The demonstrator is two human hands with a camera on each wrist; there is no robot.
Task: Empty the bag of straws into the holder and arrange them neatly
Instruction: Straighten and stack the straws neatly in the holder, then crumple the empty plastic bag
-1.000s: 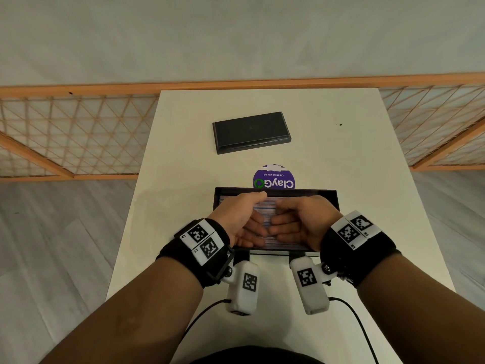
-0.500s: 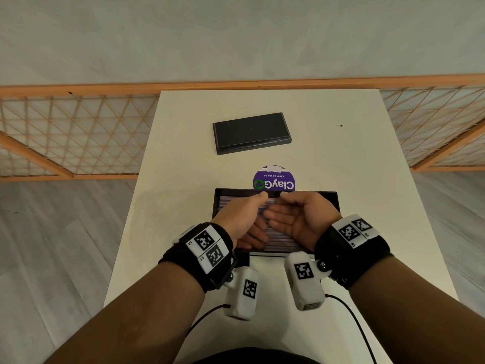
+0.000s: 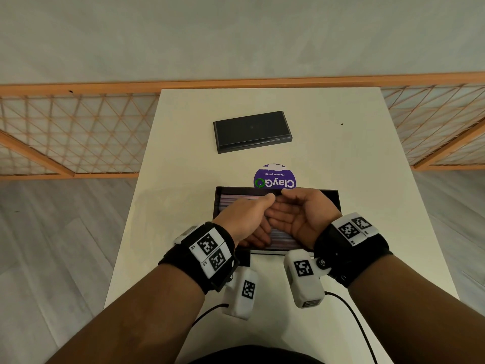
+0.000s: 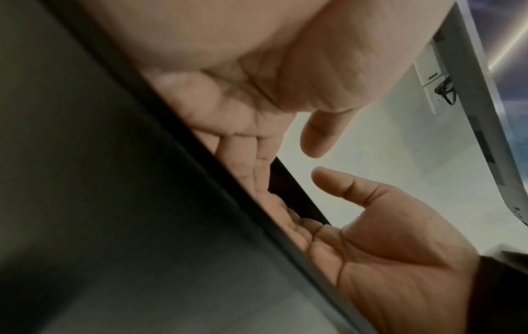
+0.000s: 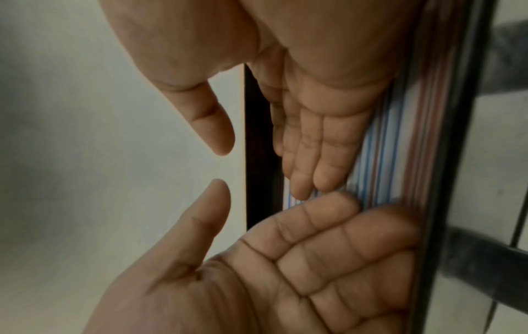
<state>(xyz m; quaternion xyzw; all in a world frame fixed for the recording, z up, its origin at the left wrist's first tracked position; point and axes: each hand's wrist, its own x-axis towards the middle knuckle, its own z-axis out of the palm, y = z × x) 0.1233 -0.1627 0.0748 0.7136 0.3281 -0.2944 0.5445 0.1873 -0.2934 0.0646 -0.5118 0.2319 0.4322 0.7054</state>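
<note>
A black rectangular holder (image 3: 338, 199) sits on the white table, filled with striped straws (image 3: 284, 235) lying flat along its length. Both hands are inside it. My left hand (image 3: 244, 219) and right hand (image 3: 301, 214) face each other edge-on, with straight fingers resting on the straws and their tips meeting near the middle. In the right wrist view, blue and red striped straws (image 5: 382, 147) run under the right hand (image 5: 328, 90) and the left hand (image 5: 285, 271). Neither hand grips anything. The left wrist view shows the holder's dark outer wall (image 4: 114, 203).
A flat black lid (image 3: 252, 131) lies farther back on the table (image 3: 367, 153). A round purple ClayGo label (image 3: 274, 177) sits just behind the holder. An orange lattice fence (image 3: 65, 132) runs behind and beside the table. Camera cables (image 3: 354, 324) trail near the front edge.
Both hands have slid toward the far side of the holder. The right hand has rolled so that its palm shows, and the thumbs have come close together.
</note>
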